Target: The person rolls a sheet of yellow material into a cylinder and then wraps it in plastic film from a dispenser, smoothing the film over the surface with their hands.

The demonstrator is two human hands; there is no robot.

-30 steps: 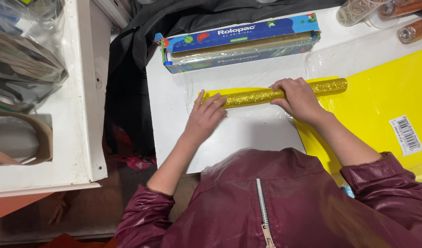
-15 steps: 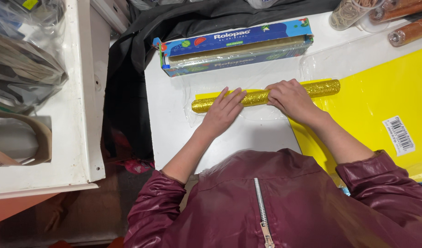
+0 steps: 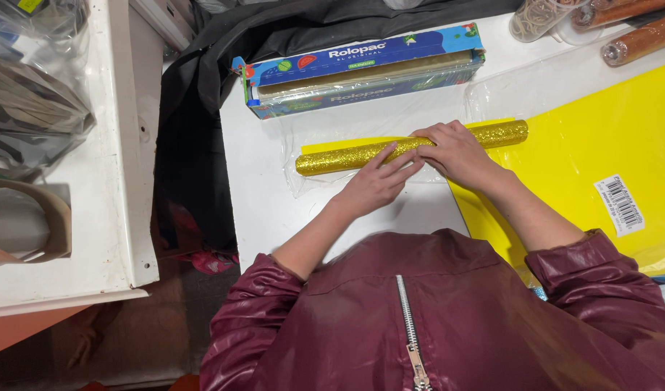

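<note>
A gold glitter roll (image 3: 332, 159) lies across a sheet of clear wrap (image 3: 310, 130) on the white table (image 3: 260, 203). My left hand (image 3: 376, 185) rests flat on the roll's near side, fingers stretched along it. My right hand (image 3: 452, 148) covers the roll's middle with curled fingers pressing down on it. A yellow sheet (image 3: 600, 137) with a barcode sticker lies under the roll's right end and spreads to the right.
A blue box of cling film (image 3: 361, 69) lies behind the roll. Brown rolls (image 3: 640, 40) and a clear container (image 3: 539, 18) sit at the far right. A white shelf unit (image 3: 122, 145) stands left, with black cloth (image 3: 195, 145) in the gap.
Both hands have shifted along the roll toward its middle and right. The left hand now lies closer to the right hand, leaving the roll's left end uncovered.
</note>
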